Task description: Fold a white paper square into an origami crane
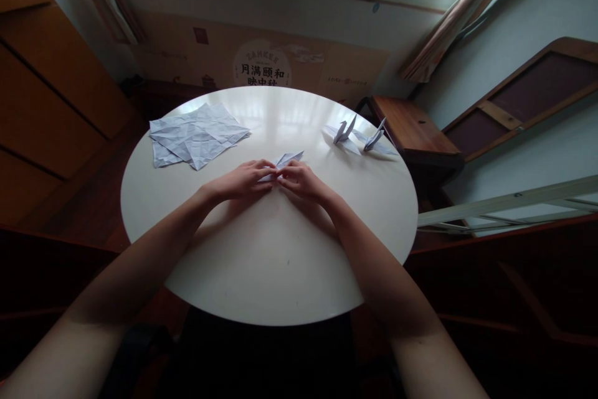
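Observation:
Near the middle of the round white table, a partly folded piece of white paper (290, 157) is pinched between my two hands. My left hand (250, 176) grips its left side, the fingers bent over it. On its right side my right hand (299, 178) closes with thumb and fingers together. A pointed tip of the paper sticks out beyond the fingers; much of the rest is hidden under them. Toward the back right stand two folded paper cranes, one crane (344, 134) left of the other crane (374, 139), both with wings spread.
Creased paper sheets (199, 131) lie overlapping at the back left of the white table (261, 262). Beyond its right edge is a wooden stand (413, 125). A printed cardboard panel (210, 56) rests against the wall below the window. Orange cabinets (42, 94) are at the left.

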Motion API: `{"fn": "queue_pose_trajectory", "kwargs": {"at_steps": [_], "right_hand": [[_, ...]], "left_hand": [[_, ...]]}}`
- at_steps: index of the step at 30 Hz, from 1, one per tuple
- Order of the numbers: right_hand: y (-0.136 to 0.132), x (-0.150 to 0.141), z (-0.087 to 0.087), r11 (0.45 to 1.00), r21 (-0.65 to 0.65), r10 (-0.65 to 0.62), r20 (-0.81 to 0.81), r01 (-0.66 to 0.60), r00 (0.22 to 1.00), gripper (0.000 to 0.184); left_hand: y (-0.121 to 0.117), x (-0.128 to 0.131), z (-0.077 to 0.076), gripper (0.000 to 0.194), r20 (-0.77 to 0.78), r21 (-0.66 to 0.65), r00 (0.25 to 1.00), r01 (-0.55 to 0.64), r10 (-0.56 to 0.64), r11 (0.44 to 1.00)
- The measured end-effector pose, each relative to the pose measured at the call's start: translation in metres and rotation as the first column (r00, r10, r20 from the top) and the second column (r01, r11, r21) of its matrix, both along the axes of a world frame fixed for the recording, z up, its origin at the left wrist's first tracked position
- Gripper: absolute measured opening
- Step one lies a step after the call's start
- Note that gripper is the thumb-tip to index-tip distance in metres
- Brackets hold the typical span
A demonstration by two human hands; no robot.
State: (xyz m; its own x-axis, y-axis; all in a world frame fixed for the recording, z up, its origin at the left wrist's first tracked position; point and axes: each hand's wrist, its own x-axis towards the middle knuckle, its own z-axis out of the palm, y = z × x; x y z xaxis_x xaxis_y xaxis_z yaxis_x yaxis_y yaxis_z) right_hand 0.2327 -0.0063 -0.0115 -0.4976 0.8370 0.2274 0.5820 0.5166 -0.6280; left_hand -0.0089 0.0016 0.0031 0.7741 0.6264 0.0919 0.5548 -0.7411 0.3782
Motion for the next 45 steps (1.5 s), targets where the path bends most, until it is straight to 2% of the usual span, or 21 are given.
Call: {"fn": "queue_pose_trajectory", "kwargs": {"at_steps": [9, 45], "right_hand": [[-0.0024, 0.0007, 0.0039, 1.000, -0.009, 0.013, 0.018, -0.013, 1.000, 0.020], [0.0008, 0.0010, -0.0019, 1.000, -0.005, 0.020, -0.039, -0.020, 0.999, 0.020]], "left_hand": [[-0.0004, 0.0013, -0.0003, 0.043, 0.016, 0.007, 1.000, 0.005, -0.005, 1.000], [-0.0010, 0.0014, 0.0025, 0.044, 0.023, -0.004, 1.000, 0.013, -0.013, 1.000]]}}
